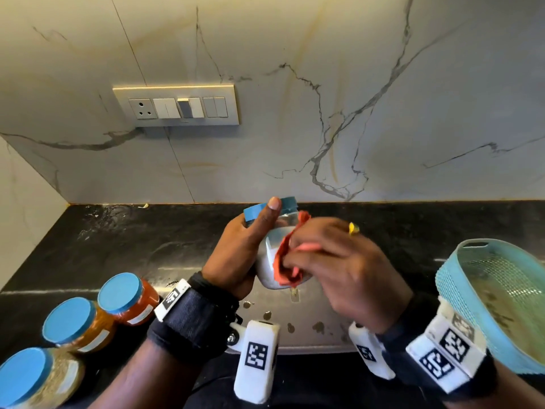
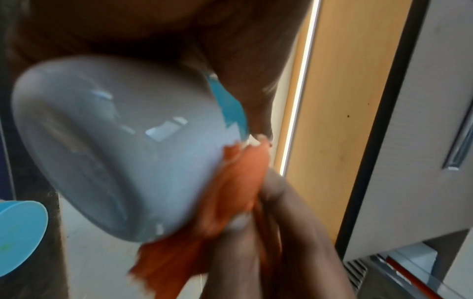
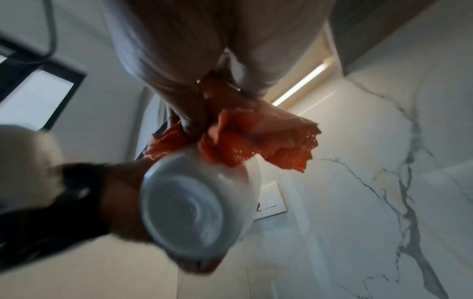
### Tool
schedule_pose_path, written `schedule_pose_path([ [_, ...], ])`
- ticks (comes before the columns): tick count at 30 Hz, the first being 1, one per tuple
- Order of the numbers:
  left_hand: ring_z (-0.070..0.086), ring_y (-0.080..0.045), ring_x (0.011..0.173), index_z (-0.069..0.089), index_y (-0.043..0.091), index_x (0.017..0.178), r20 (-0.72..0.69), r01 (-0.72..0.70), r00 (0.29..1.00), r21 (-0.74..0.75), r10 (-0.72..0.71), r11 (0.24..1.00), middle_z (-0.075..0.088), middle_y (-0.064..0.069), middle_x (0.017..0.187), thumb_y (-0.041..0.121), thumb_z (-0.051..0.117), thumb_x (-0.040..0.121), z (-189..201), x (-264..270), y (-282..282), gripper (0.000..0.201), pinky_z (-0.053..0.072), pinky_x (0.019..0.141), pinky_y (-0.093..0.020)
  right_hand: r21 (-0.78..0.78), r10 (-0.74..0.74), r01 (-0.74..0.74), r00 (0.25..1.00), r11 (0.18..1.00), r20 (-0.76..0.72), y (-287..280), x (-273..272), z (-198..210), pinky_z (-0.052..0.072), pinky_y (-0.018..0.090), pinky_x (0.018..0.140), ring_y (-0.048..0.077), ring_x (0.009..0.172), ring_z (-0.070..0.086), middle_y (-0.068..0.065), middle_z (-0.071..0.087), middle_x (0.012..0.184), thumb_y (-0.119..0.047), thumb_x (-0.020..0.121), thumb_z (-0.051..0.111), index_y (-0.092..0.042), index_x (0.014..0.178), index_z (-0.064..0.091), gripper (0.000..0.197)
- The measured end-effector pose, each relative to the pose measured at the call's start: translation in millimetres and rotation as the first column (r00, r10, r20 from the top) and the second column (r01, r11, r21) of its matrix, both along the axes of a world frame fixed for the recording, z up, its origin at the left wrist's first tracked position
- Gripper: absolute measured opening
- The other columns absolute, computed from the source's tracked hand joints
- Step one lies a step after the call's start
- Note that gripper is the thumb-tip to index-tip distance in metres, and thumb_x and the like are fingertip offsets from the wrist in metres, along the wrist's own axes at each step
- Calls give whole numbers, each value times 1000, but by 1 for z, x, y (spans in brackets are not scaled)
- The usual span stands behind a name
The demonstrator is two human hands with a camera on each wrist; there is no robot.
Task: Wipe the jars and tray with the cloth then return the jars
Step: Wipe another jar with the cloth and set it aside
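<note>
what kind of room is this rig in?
Most likely a home kitchen. There is a black stone counter against a marble-look wall with a switch and socket panel, and blue-lidded jars of what look like spices or pickles stand at the left.

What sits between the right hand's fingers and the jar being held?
The orange cloth, bunched in the right hand and pressed against the white jar gripped by the left hand; clearest in the head view.

A black stone countertop is backed by a grey-veined white marble wall, where a switch plate with one socket is mounted. A lit light strip is seen under a wooden cabinet.
</note>
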State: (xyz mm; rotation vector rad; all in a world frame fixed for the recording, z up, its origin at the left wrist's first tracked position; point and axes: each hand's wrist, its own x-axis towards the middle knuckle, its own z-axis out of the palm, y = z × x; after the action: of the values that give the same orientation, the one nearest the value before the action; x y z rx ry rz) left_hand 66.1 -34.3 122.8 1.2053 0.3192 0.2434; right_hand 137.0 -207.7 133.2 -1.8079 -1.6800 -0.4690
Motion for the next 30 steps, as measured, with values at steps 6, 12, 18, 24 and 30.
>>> schedule_pose_path([
  [6, 70, -28, 95, 69, -1, 117, -6, 20, 1000, -21, -20, 1000, 74, -19, 107, 48, 63, 88, 2, -1, 2, 58, 57, 87, -40, 30, 29, -30, 999, 999, 24, -7, 6, -5, 54, 35, 92, 27, 102, 65, 11, 69, 109, -4, 101, 57, -9, 102, 78, 21],
  [12, 68, -31, 92, 71, 0, 105, 39, 37, 999, -8, -36, 999, 73, -21, 102, 45, 63, 89, 12, -1, -6, 48, 55, 87, -43, 248, -48, 139, 939, 959, -341, 7, 27, 8, 54, 31, 89, 16, 103, 67, 7, 69, 105, 8, 88, 64, -5, 96, 78, 20],
  [18, 58, -58, 119, 61, -11, 126, 50, -1, 999, -93, 6, 996, 60, -41, 126, 60, 78, 77, 19, -4, 8, 88, 42, 108, -67, 175, -16, 51, 981, 983, -195, -15, -3, -16, 55, 35, 84, 20, 101, 67, 6, 68, 108, -5, 94, 67, -11, 95, 80, 14],
  [24, 62, -50, 113, 61, -10, 127, 99, 56, 994, -46, -51, 997, 61, -40, 125, 56, 77, 81, 20, -7, -5, 82, 46, 104, -63, 314, -25, 155, 924, 937, -382, 5, 26, 1, 55, 36, 89, 21, 103, 68, 8, 70, 105, 9, 87, 64, -3, 97, 77, 20],
  [30, 64, -42, 111, 62, -5, 129, 113, 42, 993, -143, -26, 989, 64, -32, 126, 64, 82, 70, 21, -7, 7, 93, 49, 102, -56, 298, 27, 101, 917, 949, -398, 3, 11, -1, 53, 28, 91, 16, 104, 67, 6, 69, 106, 13, 82, 70, -4, 97, 77, 23],
])
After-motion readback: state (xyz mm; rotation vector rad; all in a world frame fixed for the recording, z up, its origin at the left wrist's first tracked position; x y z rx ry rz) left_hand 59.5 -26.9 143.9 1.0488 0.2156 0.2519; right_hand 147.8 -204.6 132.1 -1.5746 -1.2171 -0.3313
